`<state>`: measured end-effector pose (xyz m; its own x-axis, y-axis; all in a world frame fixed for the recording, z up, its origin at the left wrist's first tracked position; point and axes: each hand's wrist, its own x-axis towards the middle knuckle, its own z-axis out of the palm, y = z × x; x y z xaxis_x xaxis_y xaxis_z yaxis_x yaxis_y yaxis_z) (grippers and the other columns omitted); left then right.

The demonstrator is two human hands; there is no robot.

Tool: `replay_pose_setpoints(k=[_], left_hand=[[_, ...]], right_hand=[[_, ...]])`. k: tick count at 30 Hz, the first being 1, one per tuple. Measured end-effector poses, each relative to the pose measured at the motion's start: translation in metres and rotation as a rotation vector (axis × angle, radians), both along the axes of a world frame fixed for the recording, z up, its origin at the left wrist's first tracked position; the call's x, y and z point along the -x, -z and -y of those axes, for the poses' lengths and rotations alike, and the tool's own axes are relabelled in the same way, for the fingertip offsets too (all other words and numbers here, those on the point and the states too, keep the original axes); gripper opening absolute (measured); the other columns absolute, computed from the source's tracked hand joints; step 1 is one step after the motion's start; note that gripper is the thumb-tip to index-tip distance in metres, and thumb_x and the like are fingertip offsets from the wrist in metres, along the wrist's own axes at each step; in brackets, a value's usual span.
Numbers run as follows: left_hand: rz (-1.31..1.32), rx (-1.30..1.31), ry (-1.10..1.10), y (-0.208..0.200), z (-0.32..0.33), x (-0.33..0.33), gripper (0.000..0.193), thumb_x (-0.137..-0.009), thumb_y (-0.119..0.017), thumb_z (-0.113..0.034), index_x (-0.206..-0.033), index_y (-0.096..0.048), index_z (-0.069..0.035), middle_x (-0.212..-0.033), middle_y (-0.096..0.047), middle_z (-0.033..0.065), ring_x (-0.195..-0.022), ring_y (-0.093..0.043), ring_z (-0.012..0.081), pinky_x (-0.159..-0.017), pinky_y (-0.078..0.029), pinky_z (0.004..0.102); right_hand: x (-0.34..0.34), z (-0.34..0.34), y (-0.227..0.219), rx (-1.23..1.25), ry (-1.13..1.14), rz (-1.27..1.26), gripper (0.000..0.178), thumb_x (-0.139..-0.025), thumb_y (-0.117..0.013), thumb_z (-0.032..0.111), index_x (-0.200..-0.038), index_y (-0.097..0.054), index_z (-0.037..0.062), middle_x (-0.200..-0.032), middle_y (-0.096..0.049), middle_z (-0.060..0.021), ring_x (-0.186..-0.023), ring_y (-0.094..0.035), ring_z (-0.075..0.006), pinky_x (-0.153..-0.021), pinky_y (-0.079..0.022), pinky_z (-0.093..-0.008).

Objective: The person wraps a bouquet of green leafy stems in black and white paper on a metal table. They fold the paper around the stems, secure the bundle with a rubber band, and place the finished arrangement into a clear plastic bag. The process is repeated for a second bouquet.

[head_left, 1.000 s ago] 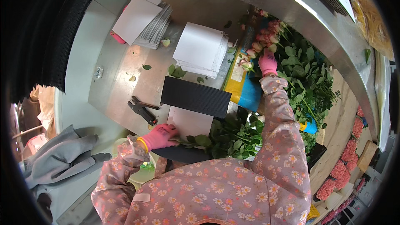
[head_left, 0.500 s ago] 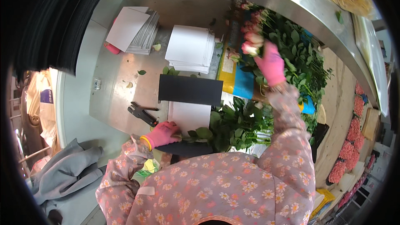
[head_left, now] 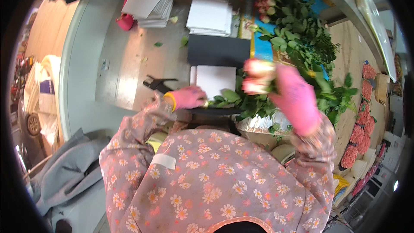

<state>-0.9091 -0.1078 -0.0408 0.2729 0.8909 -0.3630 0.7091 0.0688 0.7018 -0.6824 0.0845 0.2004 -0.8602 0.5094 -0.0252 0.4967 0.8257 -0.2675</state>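
Both my hands wear pink gloves. My right hand (head_left: 297,97), blurred by motion, is closed on pink-and-white roses (head_left: 258,77), their heads pointing left and leafy stems trailing right. My left hand (head_left: 189,97) is closed at the lower left of a white sheet (head_left: 215,81), with a pale bit, apparently a rose head, at its fingertips. Leafy rose stems (head_left: 230,98) lie just right of it across the sheet. Beyond the sheet lies a flat black panel (head_left: 219,50). A black hand tool like a stapler (head_left: 159,85) sits left of the sheet, close to my left hand.
Farther back stand two stacks of white sheets, one at left (head_left: 153,6) and one in the middle (head_left: 209,15). A pile of roses (head_left: 293,21) lies at the back right on blue-and-yellow wrapping. A metal ledge overhangs the far right. Grey cloth (head_left: 73,168) hangs at lower left.
My right hand has come back from the rose pile toward me, bringing roses with it. My left hand stays by the white sheet's lower left. The whole view has shifted.
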Motion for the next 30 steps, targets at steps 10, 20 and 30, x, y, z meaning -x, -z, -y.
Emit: replay_pose_setpoints(k=[10,20,30], left_hand=[[0.092,0.343,-0.71,0.007,0.018,-0.023,0.089,-0.068,-0.071,-0.058,-0.123,-0.037,0.004,-0.13,-0.039,0.0271,-0.124,-0.037,0.0375,-0.102,-0.03,0.0408],[0.048,0.035,-0.567,-0.005,-0.004,-0.014,0.082,-0.071,-0.07,-0.048,-0.129,-0.036,-0.002,-0.126,-0.043,0.0219,-0.119,-0.041,0.0358,-0.101,-0.032,0.0404],[-0.041,-0.149,-0.184,-0.008,-0.03,-0.001,0.047,-0.068,-0.07,-0.029,-0.107,-0.053,-0.01,-0.105,-0.052,0.0148,-0.096,-0.054,0.0337,-0.08,-0.045,0.0416]], right_hand=[[0.064,0.039,0.246,0.459,-0.232,0.214,0.06,-0.071,-0.069,0.026,-0.118,-0.041,0.0025,-0.106,-0.056,-0.0232,-0.098,-0.056,-0.0395,-0.082,-0.046,-0.0432],[0.055,0.035,0.253,0.507,-0.278,0.18,0.062,-0.072,-0.069,0.03,-0.119,-0.042,0.0016,-0.109,-0.055,-0.023,-0.096,-0.057,-0.0385,-0.082,-0.047,-0.0421],[0.042,-0.118,0.11,0.206,-0.045,0.03,0.025,-0.084,-0.055,0.031,-0.097,-0.057,0.0099,-0.088,-0.062,-0.0115,-0.078,-0.062,-0.0331,-0.065,-0.05,-0.044]])
